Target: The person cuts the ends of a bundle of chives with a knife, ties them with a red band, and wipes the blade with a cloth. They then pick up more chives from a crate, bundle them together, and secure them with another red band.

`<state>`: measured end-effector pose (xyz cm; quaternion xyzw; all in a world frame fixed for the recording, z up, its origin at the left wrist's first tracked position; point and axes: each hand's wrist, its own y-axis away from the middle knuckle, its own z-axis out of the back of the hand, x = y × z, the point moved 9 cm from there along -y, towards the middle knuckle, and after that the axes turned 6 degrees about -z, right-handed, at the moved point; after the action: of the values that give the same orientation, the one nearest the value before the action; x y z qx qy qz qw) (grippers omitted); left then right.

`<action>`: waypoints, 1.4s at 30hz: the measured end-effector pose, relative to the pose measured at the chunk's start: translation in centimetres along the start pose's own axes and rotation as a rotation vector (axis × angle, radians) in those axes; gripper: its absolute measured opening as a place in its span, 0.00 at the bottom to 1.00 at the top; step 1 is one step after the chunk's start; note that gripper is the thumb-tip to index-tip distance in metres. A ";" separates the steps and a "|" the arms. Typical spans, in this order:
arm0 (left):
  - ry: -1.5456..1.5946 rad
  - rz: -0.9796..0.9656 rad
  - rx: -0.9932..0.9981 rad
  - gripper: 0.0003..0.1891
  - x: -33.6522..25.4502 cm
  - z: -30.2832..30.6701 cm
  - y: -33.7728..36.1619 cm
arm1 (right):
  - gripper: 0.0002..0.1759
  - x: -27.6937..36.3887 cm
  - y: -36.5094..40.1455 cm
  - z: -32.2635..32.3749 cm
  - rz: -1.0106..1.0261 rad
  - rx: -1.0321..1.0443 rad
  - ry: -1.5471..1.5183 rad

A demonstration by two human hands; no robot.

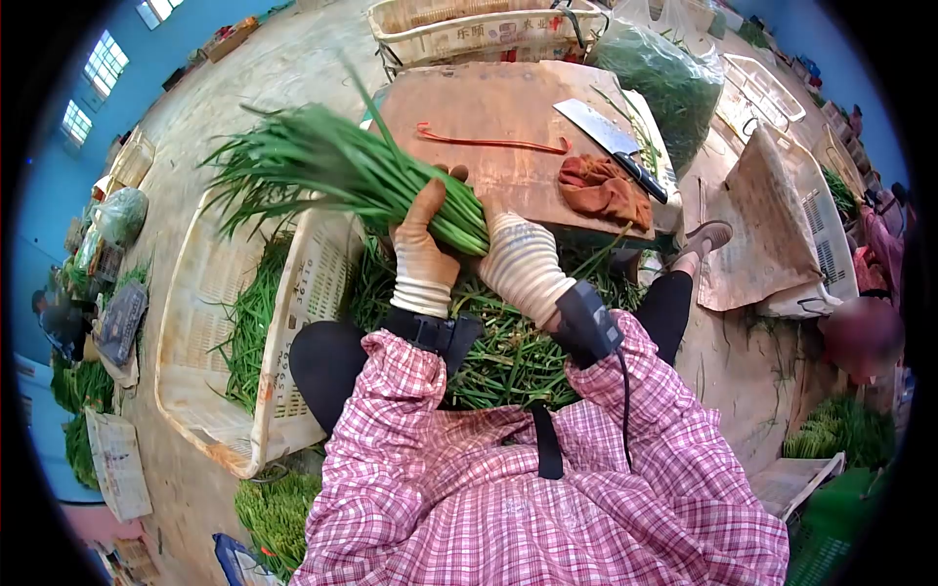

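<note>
A thick bunch of long green stalks (pixel 342 171) is held over the near left edge of a brown board table (pixel 469 93), leaves fanning to the left. My gloved left hand (pixel 425 244) is wrapped round the bunch near its cut ends. At the stalk ends, my gloved right hand (pixel 520 256) is closed against the bunch, its fingertips partly hidden. On the board lie a red cord (pixel 489 144), a wide-bladed knife (pixel 611 142) and a crumpled reddish-brown cloth (pixel 604 190). Loose green stalks (pixel 508 352) are heaped below my hands.
A white plastic crate (pixel 278 342) with green stalks stands to the left. Behind the board is another crate (pixel 479 34), with a clear bag of greens (pixel 660 83) at its right. Far right, a crate bears a brown sheet (pixel 762 220); people sit at both sides.
</note>
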<state>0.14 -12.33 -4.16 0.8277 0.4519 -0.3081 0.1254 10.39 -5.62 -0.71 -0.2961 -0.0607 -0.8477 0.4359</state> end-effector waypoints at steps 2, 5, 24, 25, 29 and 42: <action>-0.137 -0.047 0.075 0.17 -1.0 -1.4 -2.7 | 0.31 -0.5 -2.1 0.1 -0.012 0.002 -0.078; -0.303 -0.045 0.027 0.20 -2.1 -4.0 -8.6 | 0.18 0.6 -6.3 2.7 0.044 -0.032 -0.231; -2.094 -0.044 0.696 0.15 2.9 -0.9 -19.6 | 0.11 -5.8 -12.5 -11.5 -0.768 0.723 -1.917; -2.079 -0.034 0.680 0.16 2.6 -1.0 -19.6 | 0.12 -5.4 -12.1 -11.8 -0.768 0.767 -1.930; -1.964 -0.242 0.797 0.16 2.4 -0.4 -19.5 | 0.29 -4.8 -9.5 -7.5 -0.623 0.922 -1.361; -1.957 -0.311 0.825 0.10 1.5 0.6 -19.3 | 0.21 -12.0 -13.7 1.0 0.001 0.310 0.405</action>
<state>-15.46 -0.79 -4.24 0.1329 0.1165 -0.9788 0.1031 5.58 11.59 -4.43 -0.0498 -0.1014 -0.8701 0.4798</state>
